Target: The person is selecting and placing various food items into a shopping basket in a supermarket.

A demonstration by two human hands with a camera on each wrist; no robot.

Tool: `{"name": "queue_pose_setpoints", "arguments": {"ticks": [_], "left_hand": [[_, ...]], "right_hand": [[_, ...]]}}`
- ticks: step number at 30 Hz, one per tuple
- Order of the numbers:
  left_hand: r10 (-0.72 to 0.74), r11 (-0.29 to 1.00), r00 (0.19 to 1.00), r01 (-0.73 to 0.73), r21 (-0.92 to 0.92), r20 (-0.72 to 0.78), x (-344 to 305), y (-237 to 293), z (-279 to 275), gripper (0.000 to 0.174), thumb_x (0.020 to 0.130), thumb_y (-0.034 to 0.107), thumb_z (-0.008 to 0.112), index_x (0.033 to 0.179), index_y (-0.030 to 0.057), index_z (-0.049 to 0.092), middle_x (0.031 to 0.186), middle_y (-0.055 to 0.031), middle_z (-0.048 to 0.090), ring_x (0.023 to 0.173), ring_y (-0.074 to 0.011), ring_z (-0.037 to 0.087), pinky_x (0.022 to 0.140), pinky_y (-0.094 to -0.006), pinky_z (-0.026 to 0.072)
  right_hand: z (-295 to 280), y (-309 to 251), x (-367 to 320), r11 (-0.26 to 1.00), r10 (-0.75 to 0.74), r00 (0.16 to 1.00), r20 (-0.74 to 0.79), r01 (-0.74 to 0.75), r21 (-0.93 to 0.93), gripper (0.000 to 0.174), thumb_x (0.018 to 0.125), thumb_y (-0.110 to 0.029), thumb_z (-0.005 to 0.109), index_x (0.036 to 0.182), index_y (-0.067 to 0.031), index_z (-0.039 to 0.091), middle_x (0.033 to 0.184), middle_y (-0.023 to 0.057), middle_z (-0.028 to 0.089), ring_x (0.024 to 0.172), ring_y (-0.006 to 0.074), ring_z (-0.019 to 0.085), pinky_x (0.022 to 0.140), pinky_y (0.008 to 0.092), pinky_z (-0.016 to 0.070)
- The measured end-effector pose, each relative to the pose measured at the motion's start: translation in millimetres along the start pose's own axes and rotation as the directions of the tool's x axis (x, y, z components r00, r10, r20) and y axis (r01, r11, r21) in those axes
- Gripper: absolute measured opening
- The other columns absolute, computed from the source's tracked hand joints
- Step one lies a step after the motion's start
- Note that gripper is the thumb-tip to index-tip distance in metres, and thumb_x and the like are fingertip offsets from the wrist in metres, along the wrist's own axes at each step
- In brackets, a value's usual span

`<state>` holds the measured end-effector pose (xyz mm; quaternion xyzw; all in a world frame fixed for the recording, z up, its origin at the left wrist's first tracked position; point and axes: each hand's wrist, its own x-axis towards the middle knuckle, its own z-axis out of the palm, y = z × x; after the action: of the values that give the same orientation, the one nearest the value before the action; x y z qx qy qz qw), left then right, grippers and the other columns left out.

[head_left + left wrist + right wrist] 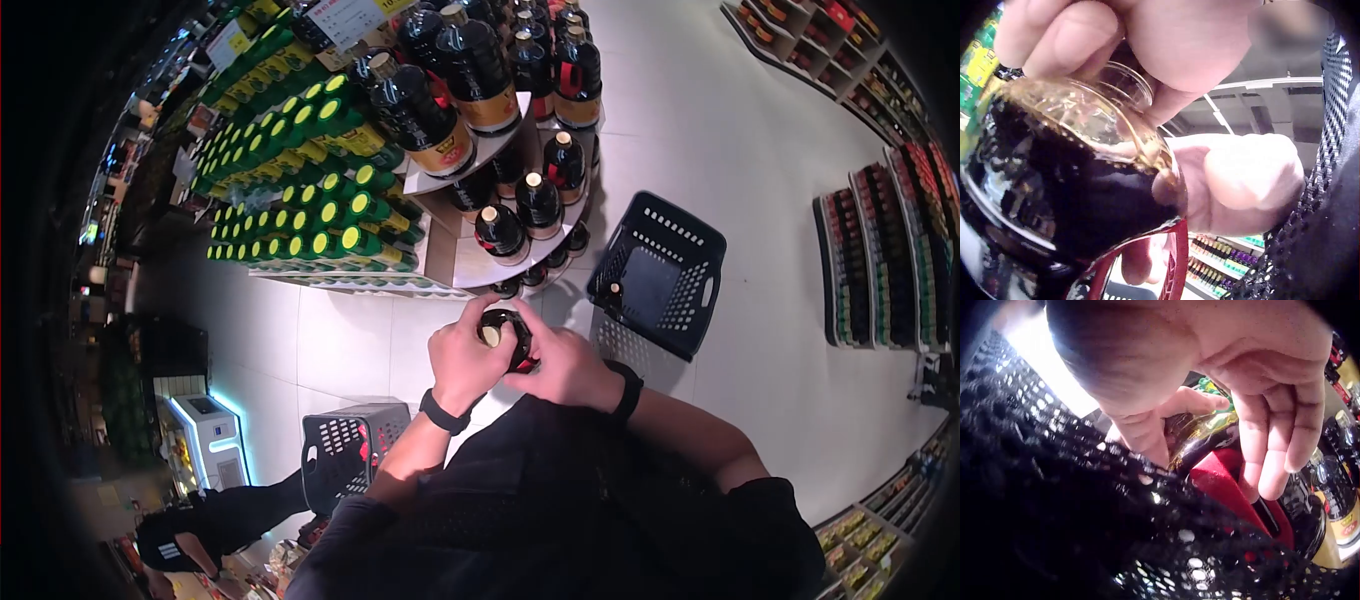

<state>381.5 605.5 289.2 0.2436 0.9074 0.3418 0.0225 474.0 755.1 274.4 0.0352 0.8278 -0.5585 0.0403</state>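
Note:
Between both hands is a dark bottle (522,352) with a pale cap, held in front of the body. The left hand (462,352) grips it around the neck and cap; in the left wrist view the bottle (1066,187) lies tilted, dark liquid inside, and a red handle (1177,262) shows on its side. From the other side the right hand (568,368) holds the bottle. In the right wrist view the fingers of the right hand (1254,369) bend over the red handle (1225,481), and a dark sleeve hides much of the bottle.
Shelves (465,262) of similar dark bottles stand ahead, beside rows of green bottles (300,215). A black basket (690,215) rests on the floor ahead to the right, with a small dark bottle (614,290) inside. A grey basket (385,415) and another person (250,510) are at lower left.

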Motion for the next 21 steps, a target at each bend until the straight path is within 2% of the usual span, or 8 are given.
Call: {"name": "queue_pose_setpoints", "arguments": {"ticks": [4,5,8,12,16,17,20,21], "left_hand": [[0.122,0.992,0.992,-0.122,-0.021,0.008,4,0,6,0.036,0.078,0.02,0.074,0.113,0.0138,0.07,0.058,-0.0073,0.061,0.05,-0.0253,0.063,0.051,-0.0354,0.0485],[0.07,0.998,0.996,-0.07,0.004,0.061,7,5,5,0.036,0.078,0.021,0.074,0.114,0.0143,0.07,0.062,-0.0078,0.065,0.053,-0.0258,0.065,0.053,-0.0352,0.0508],[0.107,0.994,0.991,-0.108,0.004,0.074,15,17,11,0.037,0.078,0.021,0.074,0.114,0.0143,0.07,0.066,-0.0085,0.067,0.055,-0.0256,0.067,0.055,-0.0345,0.0518],[0.126,0.992,0.99,-0.124,-0.033,0.069,32,38,19,0.036,0.079,0.021,0.075,0.113,0.0128,0.07,0.068,-0.0098,0.069,0.057,-0.0258,0.068,0.055,-0.0337,0.0522],[0.078,0.993,0.991,-0.067,-0.101,0.11,63,70,37,0.033,0.083,0.028,0.074,0.112,0.0125,0.069,0.061,-0.0103,0.066,0.057,-0.0291,0.068,0.053,-0.0365,0.0515],[0.017,0.995,0.982,0.001,-0.095,0.186,70,82,41,0.037,0.084,0.027,0.075,0.116,0.0107,0.067,0.064,-0.012,0.067,0.059,-0.0292,0.069,0.054,-0.0359,0.0509],[0.084,0.948,0.98,-0.023,-0.319,0.179,87,100,73,0.045,0.086,0.027,0.076,0.125,0.0101,0.063,0.06,-0.0082,0.061,0.051,-0.0236,0.062,0.051,-0.0325,0.0463],[0.051,0.931,0.957,0.058,-0.361,0.284,91,105,77,0.049,0.089,0.024,0.075,0.132,0.0092,0.058,0.058,-0.0049,0.053,0.049,-0.0165,0.052,0.051,-0.0286,0.0408]], "right_hand": [[2,3,-1,0.964,0.238,0.971,0.006,-0.237,0.119,0.104,0.072,-0.031,0.082,0.155,-0.0022,0.026,0.083,0.0148,0.07,0.081,0.0266,0.072,0.076,0.0334,0.0548],[-3,2,-1,0.923,0.292,0.955,0.045,-0.294,0.247,0.103,0.074,-0.025,0.082,0.156,-0.0014,0.024,0.086,0.0121,0.07,0.083,0.0197,0.071,0.077,0.029,0.054],[1,4,-5,0.775,0.19,0.982,0.019,-0.161,0.611,0.107,0.075,-0.011,0.082,0.158,0.0009,0.016,0.094,0.0087,0.07,0.086,0.0145,0.069,0.081,0.028,0.0533],[-33,11,-2,0.793,0.241,0.97,0.037,-0.219,0.569,0.103,0.075,-0.006,0.081,0.156,0.005,0.019,0.097,0.0095,0.07,0.087,0.0119,0.067,0.078,0.0263,0.0529],[-90,15,5,0.786,0.255,0.967,0.019,-0.219,0.578,0.091,0.077,-0.016,0.082,0.151,0.0035,0.033,0.087,0.0088,0.073,0.083,0.0109,0.068,0.077,0.0242,0.0516],[-103,19,5,0.825,0.283,0.958,-0.043,-0.221,0.521,0.081,0.077,-0.018,0.083,0.144,0.0031,0.045,0.083,0.0078,0.073,0.078,0.0092,0.068,0.073,0.0238,0.0518],[-147,42,4,0.783,0.357,0.928,-0.106,-0.235,0.575,0.072,0.08,-0.019,0.081,0.141,0.0022,0.05,0.078,0.0062,0.072,0.072,0.0078,0.066,0.066,0.0233,0.0514],[-161,53,2,0.73,0.358,0.922,-0.145,-0.18,0.659,0.065,0.083,-0.019,0.079,0.139,0.0019,0.053,0.073,0.0033,0.069,0.065,0.0061,0.063,0.06,0.0225,0.0496]]}}
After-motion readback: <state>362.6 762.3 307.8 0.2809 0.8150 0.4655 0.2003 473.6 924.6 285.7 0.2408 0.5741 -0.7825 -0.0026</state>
